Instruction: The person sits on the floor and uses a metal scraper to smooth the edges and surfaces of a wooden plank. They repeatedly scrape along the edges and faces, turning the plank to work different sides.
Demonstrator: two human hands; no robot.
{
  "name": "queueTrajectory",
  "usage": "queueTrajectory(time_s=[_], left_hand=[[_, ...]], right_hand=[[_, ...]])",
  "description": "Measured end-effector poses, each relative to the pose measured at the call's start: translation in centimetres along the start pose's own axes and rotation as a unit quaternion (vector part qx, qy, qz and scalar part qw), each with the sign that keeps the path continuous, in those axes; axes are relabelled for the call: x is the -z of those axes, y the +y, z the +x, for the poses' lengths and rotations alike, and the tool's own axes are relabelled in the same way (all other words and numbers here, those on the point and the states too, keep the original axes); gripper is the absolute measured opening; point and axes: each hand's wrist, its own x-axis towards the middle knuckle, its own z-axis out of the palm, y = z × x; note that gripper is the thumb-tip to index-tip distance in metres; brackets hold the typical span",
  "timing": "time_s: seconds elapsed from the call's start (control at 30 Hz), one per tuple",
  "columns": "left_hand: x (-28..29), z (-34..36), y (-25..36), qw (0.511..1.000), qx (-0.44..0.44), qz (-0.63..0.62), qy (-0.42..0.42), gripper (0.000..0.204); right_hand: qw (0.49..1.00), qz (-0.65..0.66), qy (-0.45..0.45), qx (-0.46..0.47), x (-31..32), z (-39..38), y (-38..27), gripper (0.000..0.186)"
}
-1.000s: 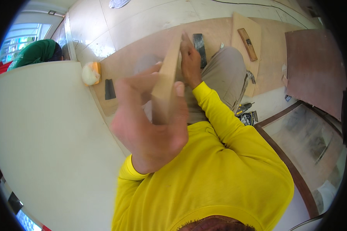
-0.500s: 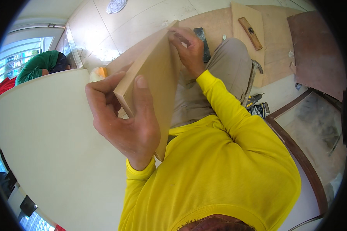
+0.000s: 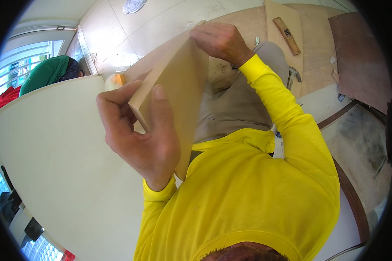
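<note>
A flat wooden board [image 3: 180,91] stands on edge in front of me, slanting from my lap up toward the far side. My left hand [image 3: 139,130] grips its near end, thumb on the right face and fingers round the left. At the far end, my right hand [image 3: 222,41] is closed, with its fingertips against the board's narrow edge. Whatever the right fingers may pinch is hidden behind the knuckles. The board's lower end reaches my yellow shirt.
A large pale panel [image 3: 65,152] spreads at left; a person in green [image 3: 45,76] bends beyond it. At right, a wooden hand plane [image 3: 286,35] lies on a board near a hammer [image 3: 294,76]. A brown sheet [image 3: 361,61] and dark-framed glass panel [image 3: 357,139] lie farther right.
My right hand has turned over at the board's far end, knuckles now up, and its elbow has swung outward. My left hand and the board have hardly moved. The right arm now covers the drill.
</note>
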Motion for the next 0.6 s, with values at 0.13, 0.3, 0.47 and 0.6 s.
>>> queueTrajectory(time_s=[0.13, 0.3, 0.47, 0.6], left_hand=[[-0.5, 0.1, -0.1, 1.0, -0.019, -0.011, 0.007, 0.027], [-0.8, 0.2, 0.3, 1.0, 0.0, -0.021, 0.007, 0.028], [-0.7, 0.2, 0.7, 1.0, 0.019, -0.018, 0.004, 0.021], [-0.4, 0.2, 0.5, 1.0, 0.018, 0.013, 0.019, 0.024]], right_hand=[[1.0, 0.008, 0.001, -0.003, 0.3, 0.7, 0.3, 0.02], [0.969, 0.168, 0.062, -0.169, -1.4, -0.7, 0.6, 0.009], [0.827, 0.286, 0.121, -0.469, -4.7, -7.6, 3.7, 0.01], [0.748, 0.263, 0.097, -0.601, -6.9, -12.6, 4.8, 0.021]])
